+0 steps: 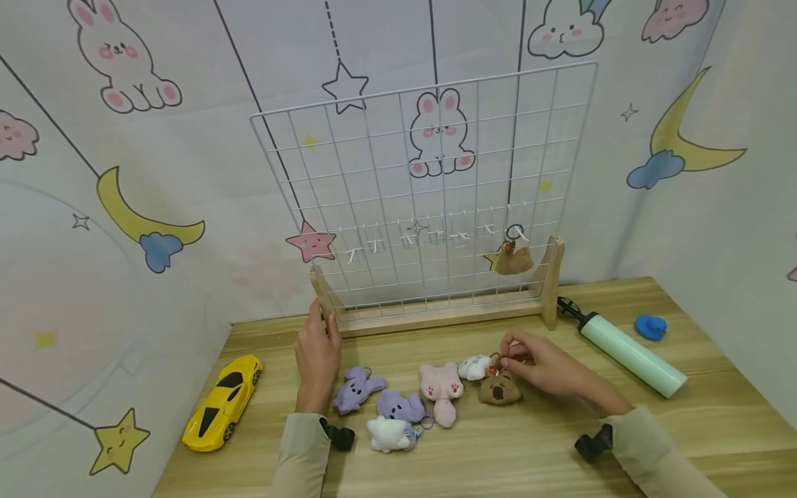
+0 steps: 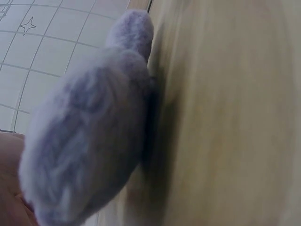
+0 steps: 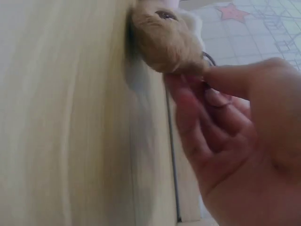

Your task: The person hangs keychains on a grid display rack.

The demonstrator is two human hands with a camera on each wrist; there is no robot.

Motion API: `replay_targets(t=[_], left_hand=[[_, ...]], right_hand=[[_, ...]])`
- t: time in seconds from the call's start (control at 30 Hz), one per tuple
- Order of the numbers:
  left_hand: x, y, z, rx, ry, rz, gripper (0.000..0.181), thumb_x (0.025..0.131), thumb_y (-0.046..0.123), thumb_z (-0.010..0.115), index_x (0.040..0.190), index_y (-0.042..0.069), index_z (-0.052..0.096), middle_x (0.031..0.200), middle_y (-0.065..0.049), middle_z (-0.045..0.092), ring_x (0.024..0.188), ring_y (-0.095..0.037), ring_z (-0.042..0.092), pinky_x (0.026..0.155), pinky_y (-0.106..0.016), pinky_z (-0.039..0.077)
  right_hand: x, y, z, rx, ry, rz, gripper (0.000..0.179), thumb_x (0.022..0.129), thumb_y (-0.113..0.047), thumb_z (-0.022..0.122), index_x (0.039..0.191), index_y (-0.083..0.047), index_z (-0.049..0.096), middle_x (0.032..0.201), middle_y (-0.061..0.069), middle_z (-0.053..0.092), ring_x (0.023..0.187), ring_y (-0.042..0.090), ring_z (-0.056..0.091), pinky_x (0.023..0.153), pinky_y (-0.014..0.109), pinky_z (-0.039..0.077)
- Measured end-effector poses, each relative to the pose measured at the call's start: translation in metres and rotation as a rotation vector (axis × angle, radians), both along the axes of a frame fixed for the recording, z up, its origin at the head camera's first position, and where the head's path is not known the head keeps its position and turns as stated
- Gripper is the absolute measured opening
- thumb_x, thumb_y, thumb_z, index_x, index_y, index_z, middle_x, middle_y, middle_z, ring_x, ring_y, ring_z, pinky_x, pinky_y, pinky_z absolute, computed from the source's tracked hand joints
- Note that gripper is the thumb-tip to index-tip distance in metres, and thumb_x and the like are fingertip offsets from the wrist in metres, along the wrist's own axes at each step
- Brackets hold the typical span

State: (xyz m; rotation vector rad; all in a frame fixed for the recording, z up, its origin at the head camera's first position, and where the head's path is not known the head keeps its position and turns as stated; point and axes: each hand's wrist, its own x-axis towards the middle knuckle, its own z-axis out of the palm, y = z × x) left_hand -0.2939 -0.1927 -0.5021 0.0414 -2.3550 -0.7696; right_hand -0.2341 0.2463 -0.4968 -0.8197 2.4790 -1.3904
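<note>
On the table (image 1: 486, 456) I count six plush toys (image 1: 441, 387): two purple, two white, one pink and one brown. One more brown plush toy (image 1: 514, 262) hangs at the far right, on the single wire grid (image 1: 477, 81), which makes seven in all. This grid has two wooden posts (image 1: 551, 283); its white hooks (image 1: 407, 241) are several, but too small for an exact number. At the left there is one yellow car (image 1: 225, 401); at the right, one pale green pump (image 1: 631, 353) and one blue duck (image 1: 650, 327). I see also one left hand (image 1: 317, 353) and one right hand (image 1: 544, 364), so two hands
</note>
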Motion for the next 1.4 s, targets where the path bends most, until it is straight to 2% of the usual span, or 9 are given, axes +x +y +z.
replay_targets(t=[0.1,0.2,0.3,0.43,0.63,0.87,1.07,1.17,1.4], left_hand=[[0.0,0.0,0.0,0.004,-0.001,-0.002,0.037,0.112,0.021,0.061,0.143,0.002,0.057,0.109,-0.029,0.076,0.091,-0.051,0.076,0.07,-0.065,0.057],[-0.001,0.0,0.0,0.009,-0.006,-0.001,0.037,0.112,0.021,0.061,0.144,0.002,0.057,0.11,-0.029,0.076,0.092,-0.051,0.076,0.072,-0.066,0.057],[-0.001,0.0,0.001,0.014,-0.011,0.002,0.038,0.112,0.021,0.061,0.145,0.002,0.057,0.112,-0.029,0.076,0.094,-0.051,0.076,0.073,-0.066,0.057],[-0.001,0.0,0.003,0.016,-0.012,0.004,0.039,0.112,0.022,0.061,0.145,0.003,0.057,0.113,-0.029,0.076,0.094,-0.051,0.077,0.072,-0.066,0.057],[0.0,-0.001,0.003,0.018,-0.011,0.003,0.039,0.112,0.022,0.061,0.146,0.003,0.057,0.113,-0.029,0.076,0.094,-0.051,0.076,0.074,-0.066,0.057],[0.001,-0.001,0.002,0.008,-0.002,-0.002,0.04,0.112,0.022,0.061,0.147,0.003,0.057,0.111,-0.029,0.076,0.091,-0.05,0.076,0.072,-0.065,0.057],[0.001,-0.001,0.002,0.006,0.006,-0.006,0.038,0.112,0.021,0.062,0.145,0.002,0.057,0.108,-0.028,0.076,0.09,-0.05,0.075,0.071,-0.065,0.056],[0.002,-0.001,0.002,0.008,-0.001,-0.005,0.039,0.111,0.021,0.062,0.145,0.002,0.057,0.109,-0.028,0.076,0.091,-0.05,0.076,0.072,-0.065,0.057],[0.001,-0.001,-0.001,0.012,0.008,-0.003,0.038,0.111,0.021,0.062,0.145,0.003,0.058,0.113,-0.028,0.077,0.092,-0.049,0.077,0.072,-0.065,0.058]], right_hand=[[-0.002,0.0,0.001,-0.037,0.02,-0.053,0.02,0.109,-0.011,0.066,0.128,-0.007,0.065,0.111,0.005,0.081,0.095,0.008,0.074,0.077,0.025,0.059],[-0.002,-0.001,0.003,-0.048,0.052,-0.097,0.025,0.109,-0.014,0.065,0.132,-0.009,0.072,0.113,0.004,0.081,0.1,0.008,0.076,0.084,0.027,0.061],[-0.001,-0.002,0.006,-0.05,0.048,-0.134,0.021,0.11,-0.022,0.066,0.125,-0.014,0.078,0.115,0.001,0.081,0.104,0.007,0.076,0.089,0.026,0.061],[0.0,-0.004,0.01,-0.035,0.039,-0.183,0.016,0.105,-0.026,0.074,0.119,-0.02,0.079,0.114,-0.001,0.082,0.102,0.007,0.076,0.089,0.026,0.06],[0.001,-0.006,0.012,-0.049,0.058,-0.232,0.014,0.102,-0.019,0.078,0.115,-0.016,0.078,0.111,0.002,0.081,0.097,0.008,0.076,0.086,0.027,0.062],[0.003,-0.01,0.019,-0.102,0.148,-0.256,0.012,0.104,-0.019,0.075,0.115,-0.016,0.079,0.11,0.002,0.082,0.097,0.007,0.078,0.086,0.028,0.062],[0.0,-0.016,0.029,-0.276,0.242,-0.25,0.022,0.105,-0.006,0.07,0.127,-0.005,0.073,0.11,0.015,0.082,0.094,0.009,0.081,0.08,0.03,0.065],[-0.002,-0.02,0.037,-0.362,0.289,-0.278,0.027,0.107,-0.002,0.065,0.133,0.001,0.068,0.11,0.02,0.082,0.093,0.009,0.082,0.08,0.029,0.065],[-0.007,-0.031,0.062,-0.472,0.271,-0.433,0.026,0.108,-0.017,0.068,0.125,0.002,0.073,0.109,0.008,0.084,0.094,0.008,0.082,0.082,0.026,0.064]])
